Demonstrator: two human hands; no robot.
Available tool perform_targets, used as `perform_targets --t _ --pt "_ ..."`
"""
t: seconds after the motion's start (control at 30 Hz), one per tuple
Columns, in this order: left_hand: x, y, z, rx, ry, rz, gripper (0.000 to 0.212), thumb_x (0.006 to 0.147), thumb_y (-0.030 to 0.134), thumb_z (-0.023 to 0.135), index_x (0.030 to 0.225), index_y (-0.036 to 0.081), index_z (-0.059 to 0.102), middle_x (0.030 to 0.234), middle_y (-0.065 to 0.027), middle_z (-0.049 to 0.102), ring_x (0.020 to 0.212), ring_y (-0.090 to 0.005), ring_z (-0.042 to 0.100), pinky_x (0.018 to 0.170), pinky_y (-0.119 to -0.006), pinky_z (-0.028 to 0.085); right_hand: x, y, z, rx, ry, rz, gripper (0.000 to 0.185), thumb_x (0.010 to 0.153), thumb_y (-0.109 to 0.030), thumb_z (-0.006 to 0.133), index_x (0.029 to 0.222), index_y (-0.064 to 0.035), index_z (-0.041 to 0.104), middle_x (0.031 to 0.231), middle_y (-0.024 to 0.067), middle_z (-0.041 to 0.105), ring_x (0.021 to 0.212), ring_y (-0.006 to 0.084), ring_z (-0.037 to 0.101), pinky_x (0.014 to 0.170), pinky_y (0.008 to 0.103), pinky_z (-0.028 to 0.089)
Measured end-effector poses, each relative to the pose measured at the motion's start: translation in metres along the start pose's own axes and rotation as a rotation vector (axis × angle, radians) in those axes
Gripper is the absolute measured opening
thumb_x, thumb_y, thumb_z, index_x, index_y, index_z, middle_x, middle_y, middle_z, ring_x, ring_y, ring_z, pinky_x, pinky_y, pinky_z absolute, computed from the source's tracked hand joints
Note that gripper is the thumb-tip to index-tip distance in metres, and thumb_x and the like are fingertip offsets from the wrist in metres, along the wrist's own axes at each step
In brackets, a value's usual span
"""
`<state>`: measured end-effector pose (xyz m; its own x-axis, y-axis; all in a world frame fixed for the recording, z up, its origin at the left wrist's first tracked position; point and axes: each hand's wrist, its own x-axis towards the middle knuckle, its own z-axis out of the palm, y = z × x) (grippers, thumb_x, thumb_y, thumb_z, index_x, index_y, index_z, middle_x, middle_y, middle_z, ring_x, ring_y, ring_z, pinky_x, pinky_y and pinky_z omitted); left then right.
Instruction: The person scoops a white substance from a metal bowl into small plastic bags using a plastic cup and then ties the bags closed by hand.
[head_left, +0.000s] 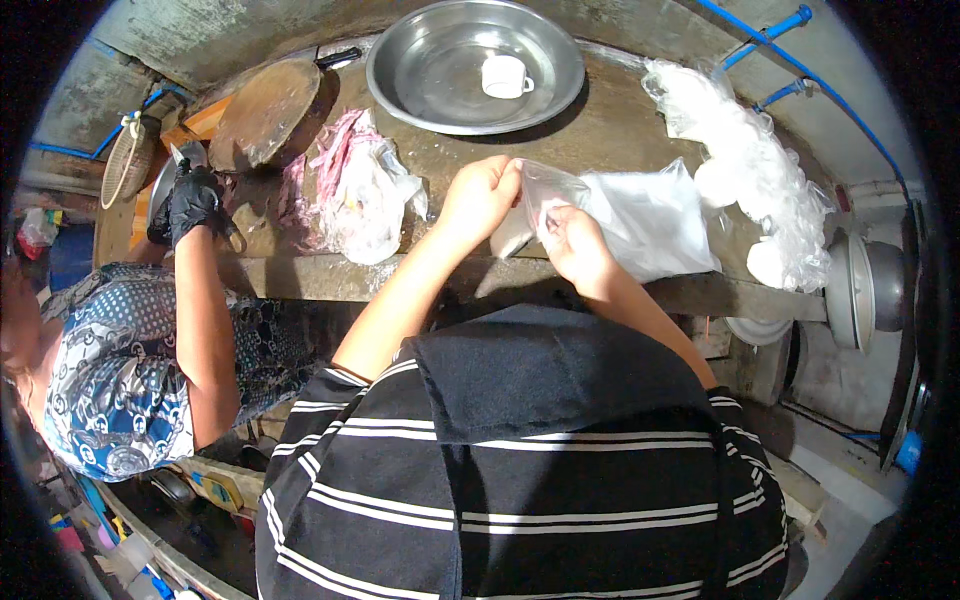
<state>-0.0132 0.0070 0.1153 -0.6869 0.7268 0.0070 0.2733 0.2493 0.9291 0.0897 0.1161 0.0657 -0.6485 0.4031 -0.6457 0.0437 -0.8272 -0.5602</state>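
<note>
Both my hands are over the near part of the counter, on a clear plastic bag. My left hand pinches its upper left corner between thumb and fingertips. Lower and to the right, my right hand grips the same film with bent fingers. Just right of it lies a flat stack of clear plastic bags, reaching the counter's front edge. Left of my left forearm is a crumpled clear bag, with crumpled pink plastic behind it. A small pale item under my hands is partly hidden.
A steel basin holding a white mug stands at the back. Bunched plastic bags line the right. At left are a round wooden chopping board, a black-handled knife and a person's black-gloved hand beside a metal bowl.
</note>
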Motion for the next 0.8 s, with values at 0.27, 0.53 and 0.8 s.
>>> perform_targets --t 0.27,0.53,0.8 --pt "-0.010 0.000 -0.006 -0.094 -0.141 -0.040 0.032 0.085 0.021 0.045 0.061 0.000 0.053 0.056 -0.0039 0.053 0.056 -0.0112 0.049 0.058 -0.025 0.040 -0.029 -0.051 -0.008 -0.326 -0.242 -0.070 0.040 0.076 -0.003 0.043 0.115 0.0042 0.040 0.106 0.0129 0.049 0.100 0.0230 0.046 0.088 0.0315 0.037" --pt "0.000 0.019 -0.017 -0.072 -0.047 0.070 0.029 0.082 0.020 0.047 0.061 0.001 0.056 0.057 -0.0049 0.054 0.057 -0.0109 0.050 0.058 -0.026 0.040 -0.041 -0.106 -0.007 -2.052 -0.417 -0.737 0.044 0.067 -0.021 0.056 0.108 -0.0059 0.055 0.106 0.0158 0.053 0.101 0.0310 0.044 0.086 0.0378 0.037" --pt "-0.009 0.013 -0.041 0.295 -0.169 -0.004 0.031 0.078 0.026 0.049 0.066 -0.001 0.059 0.059 -0.0079 0.059 0.056 -0.0131 0.055 0.054 -0.028 0.042 -0.027 -0.115 -0.022 -1.971 -0.180 -1.212 0.025 0.062 -0.020 0.068 0.084 -0.0098 0.061 0.112 0.0078 0.045 0.110 0.0279 0.038 0.084 0.0397 0.037"
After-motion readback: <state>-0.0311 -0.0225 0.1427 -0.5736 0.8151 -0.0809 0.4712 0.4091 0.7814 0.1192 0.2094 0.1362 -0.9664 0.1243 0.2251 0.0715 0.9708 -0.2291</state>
